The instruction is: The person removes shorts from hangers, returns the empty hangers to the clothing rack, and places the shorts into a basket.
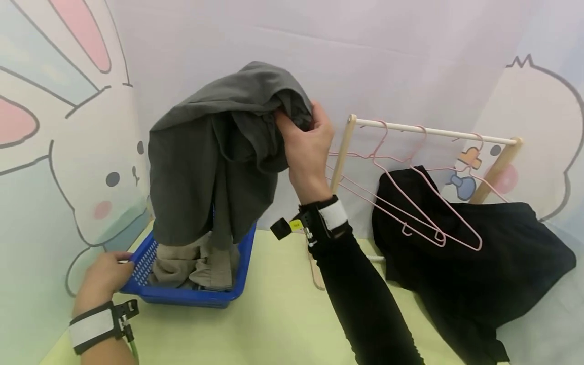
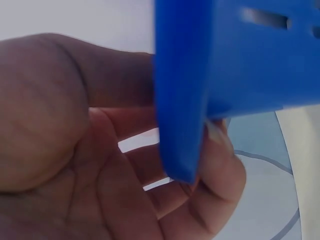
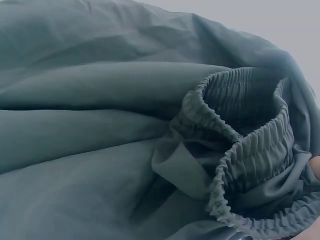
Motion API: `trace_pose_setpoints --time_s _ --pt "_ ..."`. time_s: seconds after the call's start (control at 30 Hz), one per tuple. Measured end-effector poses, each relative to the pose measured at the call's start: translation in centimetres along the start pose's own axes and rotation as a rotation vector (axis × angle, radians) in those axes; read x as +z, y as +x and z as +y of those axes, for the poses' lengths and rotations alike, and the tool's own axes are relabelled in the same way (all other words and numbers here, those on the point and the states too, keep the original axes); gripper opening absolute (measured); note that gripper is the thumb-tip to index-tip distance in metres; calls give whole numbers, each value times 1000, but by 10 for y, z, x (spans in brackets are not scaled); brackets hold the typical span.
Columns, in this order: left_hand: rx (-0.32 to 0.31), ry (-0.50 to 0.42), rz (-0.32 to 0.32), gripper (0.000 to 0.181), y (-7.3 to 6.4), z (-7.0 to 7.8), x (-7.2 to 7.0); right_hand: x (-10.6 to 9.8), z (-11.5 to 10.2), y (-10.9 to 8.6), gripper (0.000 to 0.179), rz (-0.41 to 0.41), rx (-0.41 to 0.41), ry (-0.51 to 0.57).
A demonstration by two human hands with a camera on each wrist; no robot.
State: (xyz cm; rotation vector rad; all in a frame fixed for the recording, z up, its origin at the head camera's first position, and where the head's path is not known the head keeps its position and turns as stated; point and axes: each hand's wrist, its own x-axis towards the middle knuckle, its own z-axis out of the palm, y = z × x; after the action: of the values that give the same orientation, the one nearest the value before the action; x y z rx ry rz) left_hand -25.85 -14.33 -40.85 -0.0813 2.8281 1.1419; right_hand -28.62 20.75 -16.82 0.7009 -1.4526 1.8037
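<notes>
My right hand (image 1: 310, 147) holds up a pair of grey elastic-waist pants (image 1: 187, 152), gripping them near the waist. Their gathered waistband (image 3: 260, 155) shows close up in the right wrist view, with only a bit of the hand at the edge. The cloth drapes down over a blue plastic basket (image 1: 191, 298). On the basket's left corner, my left hand (image 1: 104, 276) grips the rim (image 2: 182, 90), thumb on one side and fingers curled under the other. Beige clothing (image 1: 182, 266) lies inside the basket, partly hidden behind the hanging grey legs.
At the right stands a small clothes rack with a white bar (image 1: 433, 133) and wooden posts (image 1: 343, 154). Several pink hangers (image 1: 412, 177) hang from it. Black pants (image 1: 470, 258) lie spread at the rack's right side, partly over the pale green table (image 1: 274, 324).
</notes>
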Motion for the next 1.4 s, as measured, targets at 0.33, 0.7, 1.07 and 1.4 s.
trace_pose_setpoints --time_s 0.33,0.7,1.07,1.4 --pt "20 -50 19 53 0 12 14 8 85 -33 22 94 236 -121" --pt "9 -53 33 52 -2 14 10 16 147 -98 30 -179 599 -634" --pt "-10 -71 19 55 -4 2 1 44 146 -131 73 -1002 667 -1129" --pt "-19 -70 1 55 -7 1 4 43 148 -149 67 -1427 804 -1216"
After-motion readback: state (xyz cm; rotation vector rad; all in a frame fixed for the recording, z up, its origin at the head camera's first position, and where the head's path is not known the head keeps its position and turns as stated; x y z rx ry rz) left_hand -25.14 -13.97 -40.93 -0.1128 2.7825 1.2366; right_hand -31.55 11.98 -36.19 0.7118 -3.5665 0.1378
